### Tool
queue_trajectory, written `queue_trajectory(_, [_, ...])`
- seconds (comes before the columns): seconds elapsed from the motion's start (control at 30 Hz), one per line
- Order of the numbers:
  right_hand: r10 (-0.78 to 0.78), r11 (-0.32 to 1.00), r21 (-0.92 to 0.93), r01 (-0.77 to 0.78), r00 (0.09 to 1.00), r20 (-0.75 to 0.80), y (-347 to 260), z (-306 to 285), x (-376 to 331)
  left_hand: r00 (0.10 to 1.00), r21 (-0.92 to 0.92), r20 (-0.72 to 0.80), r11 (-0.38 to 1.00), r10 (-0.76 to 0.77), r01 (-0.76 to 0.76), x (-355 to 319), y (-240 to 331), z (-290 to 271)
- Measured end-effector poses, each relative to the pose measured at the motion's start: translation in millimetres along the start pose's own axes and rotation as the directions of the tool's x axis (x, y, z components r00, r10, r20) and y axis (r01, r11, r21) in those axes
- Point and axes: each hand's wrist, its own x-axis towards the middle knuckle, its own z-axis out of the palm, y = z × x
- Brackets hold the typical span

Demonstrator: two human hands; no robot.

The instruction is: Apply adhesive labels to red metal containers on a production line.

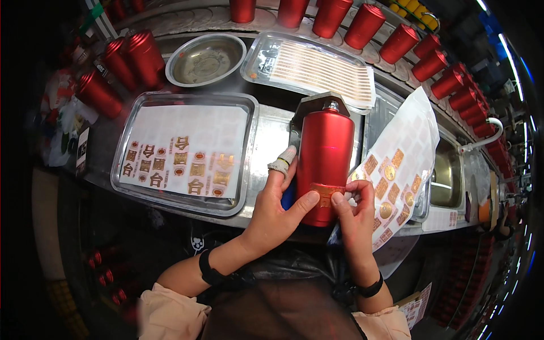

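Note:
A glossy red bottle (326, 144) lies tilted in front of me, its silver neck pointing away and resting in a dark angular holder (296, 126). My left hand (271, 207) closes round its left side, with the thumb pressed on a small gold label (327, 194) near the base. White wrapping (281, 164) covers part of my left index finger. My right hand (358, 214) is closed in a pinch at the label's right end, thumb against the bottle. Beside that hand lies a white sheet of gold stickers (398, 170), partly hidden by it.
On the left stands a metal tray (120, 175) with a sheet of gold character stickers (190, 153). Behind are a round metal bowl (207, 59) and a tray of striped strips (320, 68). Red bottles (365, 27) line a curved conveyor (198, 14). A sink (447, 175) is at right.

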Motion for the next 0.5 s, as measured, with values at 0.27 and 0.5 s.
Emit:
queue_trajectory(0.27, [-0.016, 1.0, 0.01, 0.015, 1.0, 0.005, 1.6, -0.5, -0.5, 0.999, 0.099, 0.014, 0.994, 0.049, -0.05, -1.7, 0.9, 0.8])
queue_trajectory(0.5, [-0.033, 0.999, -0.02, 0.033, 0.999, 0.01, 3.8, -1.7, -0.7, 0.999, 0.118, 0.021, 0.992, 0.05, -0.052, -1.0, -0.5, -0.7])
